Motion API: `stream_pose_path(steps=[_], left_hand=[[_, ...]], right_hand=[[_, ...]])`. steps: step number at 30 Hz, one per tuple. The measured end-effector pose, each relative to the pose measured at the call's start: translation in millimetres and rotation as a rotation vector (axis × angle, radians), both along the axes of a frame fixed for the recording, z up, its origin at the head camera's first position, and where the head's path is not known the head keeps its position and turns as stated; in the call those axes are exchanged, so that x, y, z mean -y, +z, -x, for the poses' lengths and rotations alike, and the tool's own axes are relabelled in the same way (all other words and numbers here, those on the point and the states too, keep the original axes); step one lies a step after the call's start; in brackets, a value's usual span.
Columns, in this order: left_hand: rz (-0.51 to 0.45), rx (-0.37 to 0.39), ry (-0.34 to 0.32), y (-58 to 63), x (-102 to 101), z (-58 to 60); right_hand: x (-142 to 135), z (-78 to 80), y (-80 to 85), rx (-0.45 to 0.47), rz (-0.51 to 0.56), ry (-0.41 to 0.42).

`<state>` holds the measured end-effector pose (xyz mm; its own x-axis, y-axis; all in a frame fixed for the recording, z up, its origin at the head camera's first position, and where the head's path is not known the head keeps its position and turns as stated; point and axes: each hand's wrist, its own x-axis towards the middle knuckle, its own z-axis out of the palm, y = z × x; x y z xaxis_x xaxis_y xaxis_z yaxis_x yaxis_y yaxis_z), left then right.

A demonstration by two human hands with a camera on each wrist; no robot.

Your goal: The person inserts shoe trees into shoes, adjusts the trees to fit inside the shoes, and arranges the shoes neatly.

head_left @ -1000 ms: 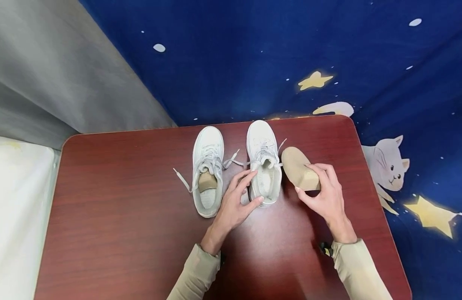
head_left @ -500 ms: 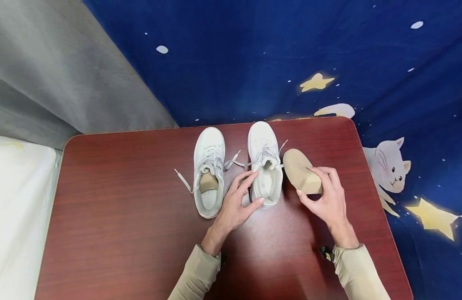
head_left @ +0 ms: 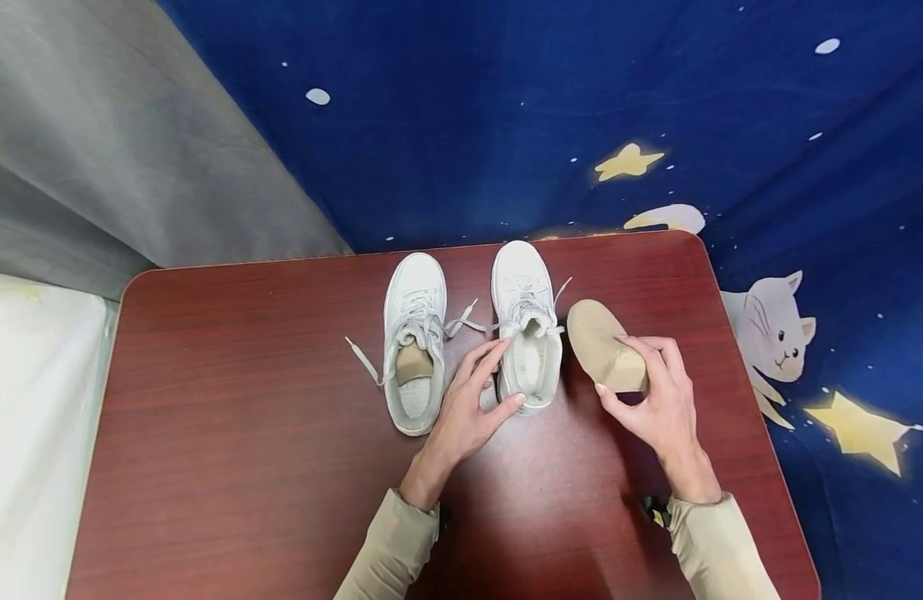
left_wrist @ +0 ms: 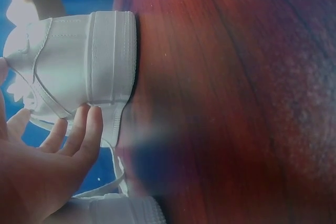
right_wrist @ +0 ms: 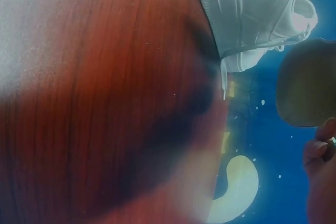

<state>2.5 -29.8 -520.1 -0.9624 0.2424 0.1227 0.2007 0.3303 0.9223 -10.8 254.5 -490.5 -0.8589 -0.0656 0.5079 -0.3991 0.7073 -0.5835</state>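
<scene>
My left hand (head_left: pixel 461 408) holds the right-hand white sneaker (head_left: pixel 523 275) by its opening, thumb at the heel rim and fingers along its left side. In the left wrist view, fingertips lie against that sneaker's white sidewall (left_wrist: pixel 107 56). My right hand (head_left: pixel 659 400) grips a tan, toe-shaped shoe insert (head_left: pixel 599 337) at its thick blocky end, the rounded end pointing away from me. The right wrist view has the insert (right_wrist: pixel 307 85) raised above the tabletop, beside the sneaker. The left-hand white sneaker (head_left: pixel 418 279) has a similar tan insert (head_left: pixel 413 363) inside its front.
Both sneakers stand on a dark red wooden table (head_left: pixel 243 375), toes toward its far edge. Loose grey laces (head_left: pixel 464 321) trail between and beside them. A blue star-print curtain (head_left: pixel 469 125) hangs behind the table, and a grey curtain (head_left: pixel 168 150) at the left.
My right hand has drawn the shoe insert slightly right and toward me, away from the sneaker. My left hand keeps its place on the sneaker.
</scene>
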Motion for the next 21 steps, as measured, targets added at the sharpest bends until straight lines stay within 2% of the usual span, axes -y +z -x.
stream_pose_path(steps=[5, 12, 21], left_hand=[[0.007, -0.018, 0.004, 0.2, -1, 0.0], [0.030, -0.043, 0.011, 0.5, 1, 0.4], [0.015, -0.014, -0.004, 2.4, 0, 0.6]], right_hand=[[1, -1.8, 6.0, -0.009, 0.002, 0.010], [6, -3.0, 12.5, -0.030, 0.078, 0.046], [11, -10.6, 20.1, -0.022, 0.044, 0.021]])
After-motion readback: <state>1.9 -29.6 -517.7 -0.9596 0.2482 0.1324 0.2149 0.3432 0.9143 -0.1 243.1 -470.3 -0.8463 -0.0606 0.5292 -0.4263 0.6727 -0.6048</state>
